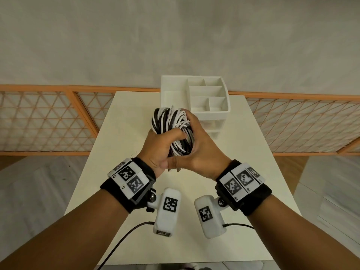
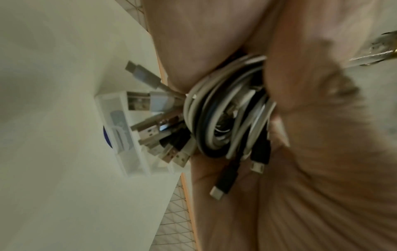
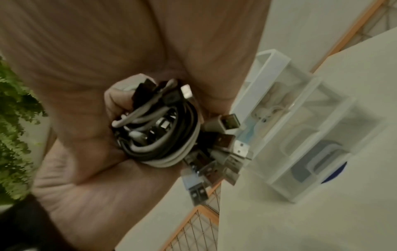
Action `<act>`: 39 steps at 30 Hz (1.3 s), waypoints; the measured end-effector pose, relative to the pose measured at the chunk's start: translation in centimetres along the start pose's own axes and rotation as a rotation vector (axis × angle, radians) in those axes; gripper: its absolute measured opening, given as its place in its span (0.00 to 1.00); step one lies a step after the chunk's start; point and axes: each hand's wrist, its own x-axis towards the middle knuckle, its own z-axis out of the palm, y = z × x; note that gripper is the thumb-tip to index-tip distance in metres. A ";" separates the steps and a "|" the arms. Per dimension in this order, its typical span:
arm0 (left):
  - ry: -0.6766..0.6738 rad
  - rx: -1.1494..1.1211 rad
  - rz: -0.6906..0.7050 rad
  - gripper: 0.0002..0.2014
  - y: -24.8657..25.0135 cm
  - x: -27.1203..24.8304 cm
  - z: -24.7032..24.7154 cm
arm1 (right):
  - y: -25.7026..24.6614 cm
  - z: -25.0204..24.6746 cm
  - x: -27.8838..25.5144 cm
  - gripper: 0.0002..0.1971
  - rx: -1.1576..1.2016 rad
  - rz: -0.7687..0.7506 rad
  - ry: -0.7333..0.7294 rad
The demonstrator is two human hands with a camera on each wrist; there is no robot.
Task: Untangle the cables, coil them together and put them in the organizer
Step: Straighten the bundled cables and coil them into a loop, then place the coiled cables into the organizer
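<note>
A thick coil of black and white cables is held above the middle of the table, just in front of the white organizer. My left hand wraps round the coil from the left, thumb across its front. My right hand cups and grips it from the right. In the left wrist view the cable coil sits between both palms with several USB plugs sticking out. The right wrist view shows the coil in the grip, its plugs pointing toward the organizer.
The organizer has several open compartments on top and clear drawers below, standing at the far edge of the cream table. An orange lattice fence runs behind the table. Wrist camera leads trail over the near edge.
</note>
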 end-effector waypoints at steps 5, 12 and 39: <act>-0.024 0.144 -0.063 0.11 0.0 -0.2 0.3 | 0.8 -0.1 0.1 0.50 -0.091 0.005 0.161; -0.045 0.337 -0.072 0.10 -0.4 0.1 -0.8 | 0.3 -0.3 -0.3 0.48 -0.220 0.051 0.155; -0.072 0.122 -0.280 0.14 -2.6 0.3 -2.0 | 3.0 -0.6 -0.1 0.39 -0.551 0.128 0.243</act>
